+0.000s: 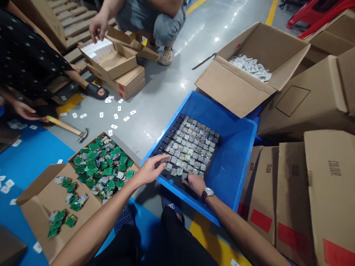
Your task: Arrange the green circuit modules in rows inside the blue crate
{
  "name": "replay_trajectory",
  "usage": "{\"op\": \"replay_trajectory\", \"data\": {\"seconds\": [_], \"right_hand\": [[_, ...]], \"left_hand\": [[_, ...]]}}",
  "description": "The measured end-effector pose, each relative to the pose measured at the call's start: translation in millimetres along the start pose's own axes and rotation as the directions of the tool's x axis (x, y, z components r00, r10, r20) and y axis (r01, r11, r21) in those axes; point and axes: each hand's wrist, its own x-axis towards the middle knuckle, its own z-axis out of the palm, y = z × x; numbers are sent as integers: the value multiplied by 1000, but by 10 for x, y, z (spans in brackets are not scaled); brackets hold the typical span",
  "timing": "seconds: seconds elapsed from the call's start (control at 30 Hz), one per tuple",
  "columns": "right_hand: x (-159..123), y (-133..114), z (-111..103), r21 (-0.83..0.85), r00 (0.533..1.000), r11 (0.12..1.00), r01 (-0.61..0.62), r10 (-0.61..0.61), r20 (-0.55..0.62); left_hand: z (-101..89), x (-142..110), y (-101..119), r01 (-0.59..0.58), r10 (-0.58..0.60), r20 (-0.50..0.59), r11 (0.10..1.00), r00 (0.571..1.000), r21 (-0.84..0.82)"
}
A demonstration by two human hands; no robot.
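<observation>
A blue plastic bin stands before me, with rows of small grey and silver circuit boards laid out on a dark layer inside. My right hand, a watch on its wrist, reaches into the bin. Its fingers are bent down and closed on a circuit board at the near end of the rows; the fingertips are partly hidden. Over the bin's left rim, my left hand has its fingers stretched out and holds nothing. To the left, an open carton carries a heap of loose green circuit boards.
An open cardboard box of white plastic parts stands behind the bin. Cartons line the right side. A co-worker's hand is beside a hammer; another's hand is above a box of white pieces. White tags litter the floor.
</observation>
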Motion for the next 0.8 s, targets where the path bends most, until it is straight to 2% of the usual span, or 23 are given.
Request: {"op": "replay_trajectory", "data": {"seconds": [0.1, 0.23, 0.33, 0.43, 0.53, 0.63, 0.7, 0.8], "right_hand": [[6, -54, -37, -94, 991, 989, 116, -122, -62], [61, -143, 15, -208, 924, 932, 297, -336, -185], [190, -190, 120, -254, 858, 901, 352, -419, -298], [331, -243, 203, -274, 808, 882, 384, -465, -362], [382, -277, 228, -257, 800, 880, 398, -471, -372], [383, -247, 212, -198, 798, 887, 418, -462, -386], [404, -195, 195, -152, 774, 876, 457, -476, -417], [498, -117, 163, -74, 701, 855, 513, -468, -538]], "left_hand": [[35, 5, 18, -4, 3, -36, 1000, 999, -29], [80, -125, 125, -36, 33, -152, 999, 988, -18], [52, -355, 146, -51, 48, -253, 999, 966, -7], [-69, -687, 22, -19, 38, -397, 999, 917, 50], [-275, -1101, -210, 126, 2, -549, 973, 836, 195], [-549, -1525, -482, 342, -27, -684, 880, 729, 330], [-781, -1754, -645, 482, -15, -775, 791, 632, 377], [-1212, -1912, -815, 661, -6, -882, 665, 470, 348]]}}
